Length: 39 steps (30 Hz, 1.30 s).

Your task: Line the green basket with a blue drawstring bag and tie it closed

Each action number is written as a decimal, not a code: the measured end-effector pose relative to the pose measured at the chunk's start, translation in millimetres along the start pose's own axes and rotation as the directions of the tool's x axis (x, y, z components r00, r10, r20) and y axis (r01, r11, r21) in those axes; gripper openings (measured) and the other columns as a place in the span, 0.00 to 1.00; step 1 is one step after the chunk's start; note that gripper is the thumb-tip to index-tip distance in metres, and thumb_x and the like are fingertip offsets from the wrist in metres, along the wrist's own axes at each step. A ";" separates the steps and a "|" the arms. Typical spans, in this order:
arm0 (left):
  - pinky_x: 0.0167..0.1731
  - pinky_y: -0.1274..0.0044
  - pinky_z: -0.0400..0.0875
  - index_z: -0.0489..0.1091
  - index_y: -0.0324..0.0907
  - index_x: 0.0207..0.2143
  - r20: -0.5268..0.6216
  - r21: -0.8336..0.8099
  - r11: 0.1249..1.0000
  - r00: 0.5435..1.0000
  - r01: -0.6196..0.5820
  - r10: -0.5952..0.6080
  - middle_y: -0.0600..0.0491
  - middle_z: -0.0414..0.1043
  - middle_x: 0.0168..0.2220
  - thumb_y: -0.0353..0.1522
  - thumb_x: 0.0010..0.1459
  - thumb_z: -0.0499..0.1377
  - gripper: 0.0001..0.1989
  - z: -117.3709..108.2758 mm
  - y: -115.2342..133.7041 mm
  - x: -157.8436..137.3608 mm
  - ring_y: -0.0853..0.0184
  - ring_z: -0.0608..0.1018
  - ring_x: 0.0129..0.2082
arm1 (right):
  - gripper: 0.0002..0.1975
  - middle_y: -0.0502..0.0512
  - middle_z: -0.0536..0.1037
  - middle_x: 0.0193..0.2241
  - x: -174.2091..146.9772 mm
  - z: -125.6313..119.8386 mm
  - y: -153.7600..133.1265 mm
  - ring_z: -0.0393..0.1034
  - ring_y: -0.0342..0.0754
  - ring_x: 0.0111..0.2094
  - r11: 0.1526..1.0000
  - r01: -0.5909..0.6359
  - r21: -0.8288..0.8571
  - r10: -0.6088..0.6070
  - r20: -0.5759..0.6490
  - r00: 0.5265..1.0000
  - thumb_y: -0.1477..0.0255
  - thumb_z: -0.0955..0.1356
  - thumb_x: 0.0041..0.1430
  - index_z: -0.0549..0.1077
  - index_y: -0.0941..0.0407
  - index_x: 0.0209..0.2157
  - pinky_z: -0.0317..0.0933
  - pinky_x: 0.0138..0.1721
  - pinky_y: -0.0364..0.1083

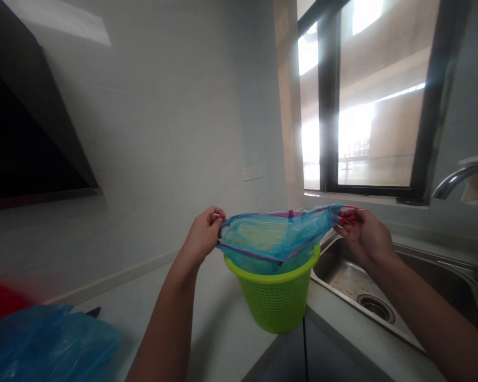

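Observation:
A thin blue drawstring garbage bag [271, 239] with a purple-red band along its mouth is stretched across the top of a lime-green plastic basket [276, 297]. The bag's lower part sits inside the basket's rim. My left hand [207, 228] pinches the left end of the bag's mouth, closed on the film. On the other side, my right hand [362, 233] grips the gathered right end and a red drawstring, fingers closed. The basket stands upright at the counter's inner corner, and both hands are level with or just above its rim.
A steel sink [342, 270] with a faucet [458, 180] lies to the right. Crumpled blue plastic [51, 345] and a red bag [2, 302] lie on the white counter [219, 323] at lower left. A wall socket [250, 173] and window are behind.

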<state>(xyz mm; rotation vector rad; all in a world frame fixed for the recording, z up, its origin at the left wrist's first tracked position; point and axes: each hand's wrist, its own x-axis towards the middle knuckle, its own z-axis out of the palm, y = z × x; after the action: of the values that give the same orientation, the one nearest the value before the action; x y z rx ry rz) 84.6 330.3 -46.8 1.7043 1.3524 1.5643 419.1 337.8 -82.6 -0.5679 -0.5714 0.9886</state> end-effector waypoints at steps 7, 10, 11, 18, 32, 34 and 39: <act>0.23 0.77 0.60 0.73 0.41 0.29 0.150 0.228 0.973 0.989 -0.025 -0.010 0.53 0.71 0.25 0.39 0.49 0.60 0.10 -1.8 5.2 -8.5 0.67 0.70 0.23 | 0.11 0.52 0.75 0.23 4.1 -1.7 -0.3 0.70 0.42 0.25 1.000 -0.008 0.022 0.009 -0.024 1.000 0.77 0.61 0.57 0.74 0.59 0.25 0.69 0.30 0.42; 0.25 0.76 0.61 0.74 0.43 0.31 0.172 0.420 0.902 0.985 -0.096 0.025 0.52 0.75 0.27 0.38 0.47 0.63 0.10 -5.7 7.9 -15.0 0.64 0.73 0.26 | 0.10 0.52 0.75 0.23 6.4 -3.1 2.2 0.69 0.41 0.24 1.000 0.000 0.028 0.000 -0.024 1.000 0.77 0.62 0.56 0.74 0.58 0.26 0.68 0.29 0.41; 0.26 0.75 0.61 0.74 0.43 0.30 0.167 0.490 0.864 0.985 -0.115 0.036 0.52 0.75 0.27 0.38 0.47 0.63 0.09 -6.9 7.9 -16.4 0.63 0.73 0.26 | 0.10 0.52 0.75 0.24 6.8 -3.4 2.7 0.69 0.41 0.24 1.000 0.002 0.030 -0.001 -0.025 1.000 0.77 0.62 0.56 0.74 0.58 0.26 0.68 0.29 0.41; 0.25 0.74 0.56 0.73 0.44 0.20 0.134 0.703 0.706 0.991 -0.088 -0.010 0.51 0.74 0.22 0.34 0.47 0.61 0.06 -7.7 0.8 -13.3 0.63 0.72 0.23 | 0.12 0.53 0.74 0.22 3.9 -0.7 -0.3 0.69 0.41 0.23 0.999 -0.013 0.039 0.014 -0.040 0.999 0.77 0.61 0.56 0.75 0.59 0.26 0.68 0.28 0.40; 0.23 0.80 0.61 0.71 0.38 0.20 -0.033 -0.499 0.860 0.989 0.110 -0.146 0.56 0.67 0.20 0.32 0.42 0.64 0.06 -9.5 11.6 3.2 0.73 0.65 0.21 | 0.12 0.54 0.76 0.22 12.0 -5.4 5.9 0.72 0.44 0.23 0.994 -0.105 0.014 0.106 -0.049 0.993 0.77 0.60 0.59 0.74 0.59 0.28 0.71 0.26 0.43; 0.26 0.80 0.66 0.73 0.37 0.23 0.019 -0.577 0.798 0.980 0.174 -0.200 0.55 0.71 0.23 0.29 0.43 0.63 0.03 -11.6 12.2 4.9 0.72 0.70 0.24 | 0.11 0.53 0.75 0.21 16.3 -8.0 8.3 0.72 0.44 0.22 0.986 -0.158 0.047 0.160 -0.055 0.986 0.77 0.60 0.59 0.72 0.58 0.28 0.72 0.26 0.44; 0.29 0.81 0.70 0.73 0.37 0.24 0.040 -0.635 0.738 0.964 0.227 -0.262 0.53 0.74 0.25 0.25 0.46 0.61 0.01 -8.5 9.9 9.5 0.72 0.74 0.26 | 0.07 0.47 0.71 0.20 20.8 -10.8 13.5 0.69 0.40 0.20 0.971 -0.202 0.128 0.208 -0.040 0.977 0.79 0.63 0.57 0.68 0.57 0.27 0.70 0.26 0.41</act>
<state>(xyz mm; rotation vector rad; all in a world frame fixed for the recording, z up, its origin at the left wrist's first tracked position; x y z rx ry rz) 79.0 332.1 -31.8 1.0248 0.8605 1.6593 427.3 360.1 -95.5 -0.5488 -0.4060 1.1924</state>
